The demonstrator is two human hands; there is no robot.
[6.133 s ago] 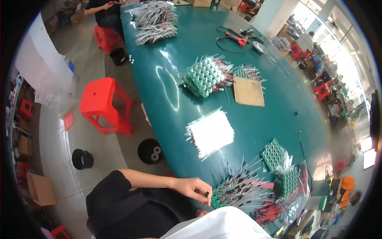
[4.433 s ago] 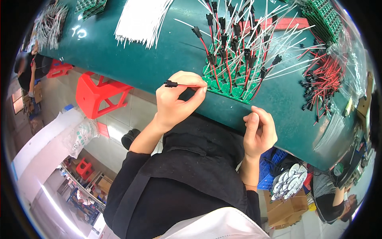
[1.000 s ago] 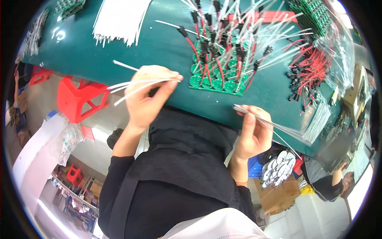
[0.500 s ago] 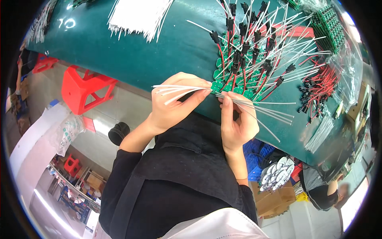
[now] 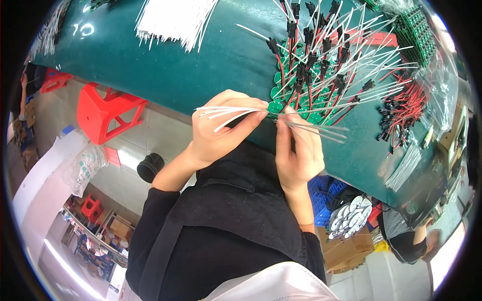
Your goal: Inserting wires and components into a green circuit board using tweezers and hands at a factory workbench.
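My left hand (image 5: 221,128) is closed on several thin white wires (image 5: 228,110), their ends fanning out to the left past the thumb. My right hand (image 5: 299,150) pinches another few thin wires (image 5: 324,131) that spread to the right. The fingertips of both hands nearly meet beside a small green circuit board (image 5: 274,107) at the near edge of the group. Just beyond stand several round green boards (image 5: 277,93) with white wires, red-and-black leads and black connectors (image 5: 300,69). What exactly lies between the fingertips is too small to make out.
On the green table (image 5: 150,75) lies a white wire bundle (image 5: 173,22) at the back. To the right are red-and-black leads (image 5: 404,113), a pale wire bundle (image 5: 403,168) and stacked green board panels (image 5: 415,35). A red stool (image 5: 103,113) stands left; a person (image 5: 401,231) is at lower right.
The wires in my right hand have swung and now spread differently, one pointing up and to the right. My right hand has shifted slightly left; my left hand has hardly moved.
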